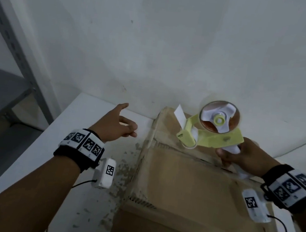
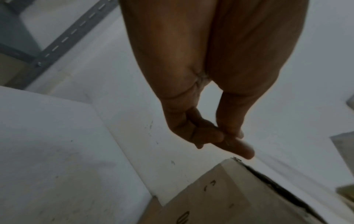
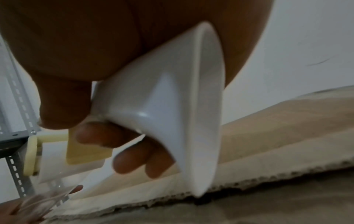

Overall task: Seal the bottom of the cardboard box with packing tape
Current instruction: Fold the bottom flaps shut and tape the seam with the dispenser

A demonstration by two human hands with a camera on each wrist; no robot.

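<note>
While your right hand (image 1: 239, 155) is wrapped around the white handle (image 3: 172, 106) of the tape dispenser (image 1: 211, 134), fingers curled under it and thumb on the near side, the yellow-green frame sticks out ahead of your knuckles and off to the left of the grip. The brownish roll of packing tape (image 1: 219, 116) sits on its white hub just past your fist, up by the wall (image 1: 157, 39). Lower down, the front end of the dispenser is right over the far edge of the cardboard box (image 1: 189, 178), which lies directly under that hand on the white table (image 1: 81, 126). Can't tell if the roller is actually touching the cardboard, it's too blurry. A white strip (image 1: 180, 115) pokes up from the front of the dispenser.

Your left hand (image 1: 116, 125) is holding nothing. It hangs over the table just left of the box's far corner, index finger pointing toward the wall, the other fingers loosely bent. From the left wrist view the box corner (image 2: 229, 162) is right under your fingertips (image 2: 247, 153), with a thin gap.

Off to the left of that hand there's a grey metal shelf upright (image 1: 18, 57).
</note>
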